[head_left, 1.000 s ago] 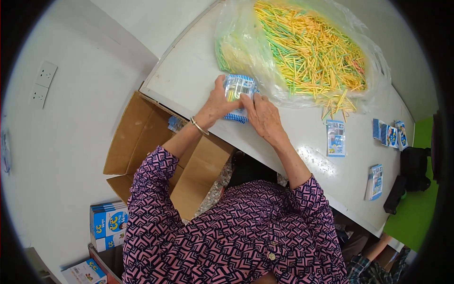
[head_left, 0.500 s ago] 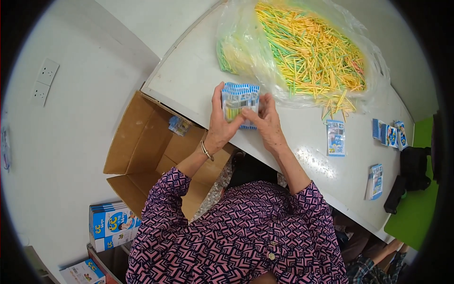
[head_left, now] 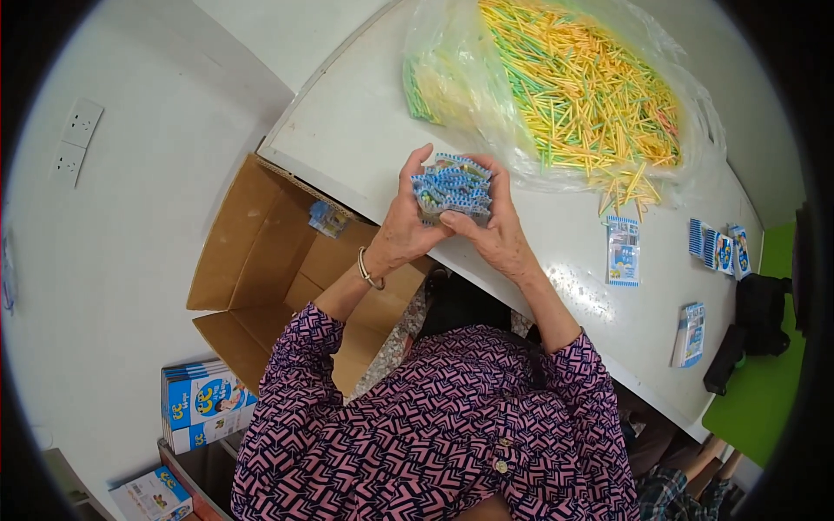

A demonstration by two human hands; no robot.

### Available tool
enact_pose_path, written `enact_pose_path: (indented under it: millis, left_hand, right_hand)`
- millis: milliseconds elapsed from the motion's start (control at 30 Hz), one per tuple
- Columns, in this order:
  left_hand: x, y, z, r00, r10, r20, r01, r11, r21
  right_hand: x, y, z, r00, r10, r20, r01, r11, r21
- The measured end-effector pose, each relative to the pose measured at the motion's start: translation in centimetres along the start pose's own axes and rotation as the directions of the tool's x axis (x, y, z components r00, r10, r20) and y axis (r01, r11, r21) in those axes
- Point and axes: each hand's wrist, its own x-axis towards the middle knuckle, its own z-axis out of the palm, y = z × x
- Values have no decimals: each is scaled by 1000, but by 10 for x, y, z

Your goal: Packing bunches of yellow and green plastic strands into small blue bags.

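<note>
Between my two hands, above the near edge of the white table (head_left: 347,113), is a stack of small blue-and-white packets (head_left: 453,184). Their zigzag edges face up. My left hand (head_left: 407,213) wraps the stack's left side, its fingers behind and its thumb along the near side. On the other side my right hand (head_left: 497,227) grips too, thumb across the near face. Beyond them lies a clear plastic bag (head_left: 473,104), opened over a heap of thin yellow, green and orange sticks (head_left: 591,95). A single flat packet (head_left: 623,252) lies right of my hands.
Below the table's left edge stands an open cardboard box (head_left: 252,234) with a few packets (head_left: 328,219) inside. More packets (head_left: 719,247) and a packet stack (head_left: 691,334) lie at right, by a black object (head_left: 763,313). Folded printed cartons (head_left: 204,404) sit lower left. Another person's arm (head_left: 699,460) shows lower right.
The packet stack has tipped in my hands, so its zigzag edges now face up instead of its flat printed face. Both hands have closed round its sides.
</note>
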Motion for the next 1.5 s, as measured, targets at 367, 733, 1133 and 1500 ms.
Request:
enact_pose_path:
  millis: [367,733,1133,1500]
  left_hand:
    - [1,-27,-7,979,124,163,-160,960,230]
    - [39,52,-36,885,34,465,-284,830,481]
    - [53,48,-26,803,210,558,-586,451,673]
    - [59,48,-20,784,155,602,-584,515,628]
  right_hand:
    - [-7,14,-42,956,172,239,-35,872,-488]
    - [-10,27,-38,977,158,143,-52,828,-559]
    - [-8,36,-39,987,101,124,-29,876,-482]
    - [-7,43,-37,984,155,85,-101,889,-448]
